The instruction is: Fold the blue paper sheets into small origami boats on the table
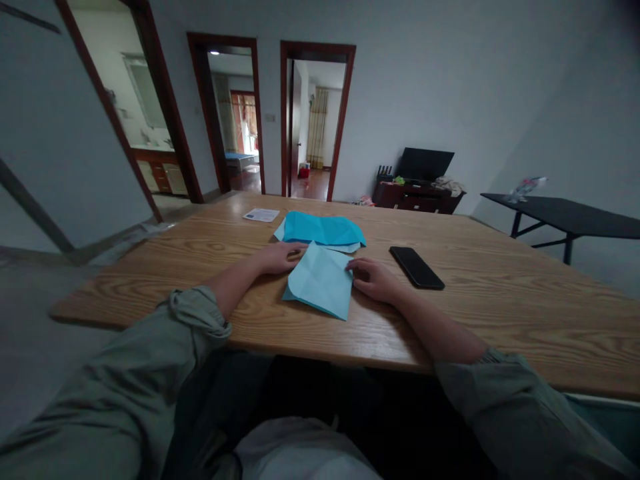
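A folded sheet of light blue paper point(323, 280) lies on the wooden table in front of me, its near edge slightly raised. My left hand point(281, 259) is at its upper left side, thumb and fingers curled in to the paper's edge, the tips partly hidden. At the right edge, my right hand point(376, 279) has its fingers bent and closed on the paper. Just beyond lies a brighter blue piece of folded paper point(323, 229), with paler layers showing beneath it. Neither hand touches that one.
A black phone point(417, 267) lies right of my right hand. A small printed card point(261, 215) is at the far left of the wooden table point(500, 287). Beyond stand a black table point(565, 212) and a cabinet point(417, 198) with a monitor point(426, 164).
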The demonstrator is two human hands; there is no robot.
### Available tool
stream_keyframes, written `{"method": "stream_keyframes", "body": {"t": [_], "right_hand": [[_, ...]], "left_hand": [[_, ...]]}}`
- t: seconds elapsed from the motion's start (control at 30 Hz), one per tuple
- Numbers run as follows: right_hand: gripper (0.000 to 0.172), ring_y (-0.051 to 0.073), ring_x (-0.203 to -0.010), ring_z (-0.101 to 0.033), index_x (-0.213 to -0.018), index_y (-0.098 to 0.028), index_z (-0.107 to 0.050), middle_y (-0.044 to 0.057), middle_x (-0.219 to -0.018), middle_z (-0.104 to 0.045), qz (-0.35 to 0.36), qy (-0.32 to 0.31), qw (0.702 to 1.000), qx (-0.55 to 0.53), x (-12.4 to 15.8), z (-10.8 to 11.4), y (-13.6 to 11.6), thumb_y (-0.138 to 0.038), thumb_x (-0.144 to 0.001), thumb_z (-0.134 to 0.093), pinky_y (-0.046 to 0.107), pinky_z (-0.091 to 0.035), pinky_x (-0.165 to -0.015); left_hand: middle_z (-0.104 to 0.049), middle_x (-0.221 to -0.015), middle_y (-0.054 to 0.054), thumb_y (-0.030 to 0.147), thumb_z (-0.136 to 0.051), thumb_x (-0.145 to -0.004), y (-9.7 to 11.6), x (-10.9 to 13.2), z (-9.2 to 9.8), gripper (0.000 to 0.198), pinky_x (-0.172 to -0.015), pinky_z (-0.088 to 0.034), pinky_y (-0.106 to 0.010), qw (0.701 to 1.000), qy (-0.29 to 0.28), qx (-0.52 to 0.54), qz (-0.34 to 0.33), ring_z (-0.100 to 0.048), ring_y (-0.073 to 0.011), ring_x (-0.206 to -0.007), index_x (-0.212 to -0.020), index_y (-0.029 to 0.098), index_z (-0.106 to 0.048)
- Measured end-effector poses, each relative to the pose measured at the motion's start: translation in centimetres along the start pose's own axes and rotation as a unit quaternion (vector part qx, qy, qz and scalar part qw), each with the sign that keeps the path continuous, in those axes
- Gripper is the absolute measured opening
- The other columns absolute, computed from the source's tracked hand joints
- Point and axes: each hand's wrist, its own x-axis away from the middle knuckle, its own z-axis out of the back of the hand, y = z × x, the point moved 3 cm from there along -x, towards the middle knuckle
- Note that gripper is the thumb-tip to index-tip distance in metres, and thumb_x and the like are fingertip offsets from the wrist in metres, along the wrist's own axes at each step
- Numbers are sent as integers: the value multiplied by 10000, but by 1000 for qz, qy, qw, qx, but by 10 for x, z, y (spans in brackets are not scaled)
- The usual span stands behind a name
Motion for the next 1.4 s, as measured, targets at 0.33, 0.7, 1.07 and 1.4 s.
{"method": "stream_keyframes", "body": {"t": [0.33, 0.7, 1.07, 1.4], "right_hand": [[484, 247, -1186, -526, -1288, -249, -566, 111, -1351, -506, 23, -21, 1000, -2, 7, 5, 1, -321, -811, -609, 400, -401, -1009], [356, 221, -1090, -586, -1176, -229, -661, 90, -1208, -624, 26, 49, 997, 53, 4, 3, 5, -199, -870, -483, 376, -434, -981], [318, 226, -1008, -637, -1154, -251, -667, 47, -1109, -691, -37, 113, 991, -53, 8, 18, 5, -255, -879, -507, 357, -479, -881], [247, 215, -753, -622, -929, -161, -715, 42, -810, -698, -63, 117, 988, -81, 2, 23, -28, -281, -859, -510, 299, -477, -665]], "left_hand": [[-597, -1241, -110, 532, -563, -786, 9, -21, -17, 744, -905, -440, -371, 998, 9, -3, 59, -591, -283, -1057, -1445, 258, -352], [-407, -1446, -105, 370, -609, -763, 10, -14, -14, 416, -1064, -343, -426, 1000, 17, 18, -5, -384, -304, -1318, -1144, 212, -666], [-602, -1247, -75, 364, -546, -812, 39, -9, 2, 433, -983, -426, -393, 993, 100, 51, 26, -563, -259, -1102, -1206, 190, -592], [-699, -873, -37, 532, -521, -840, 52, -8, 20, 426, -744, -499, -321, 973, 167, 158, 32, -627, -208, -807, -909, 148, -693]]}}
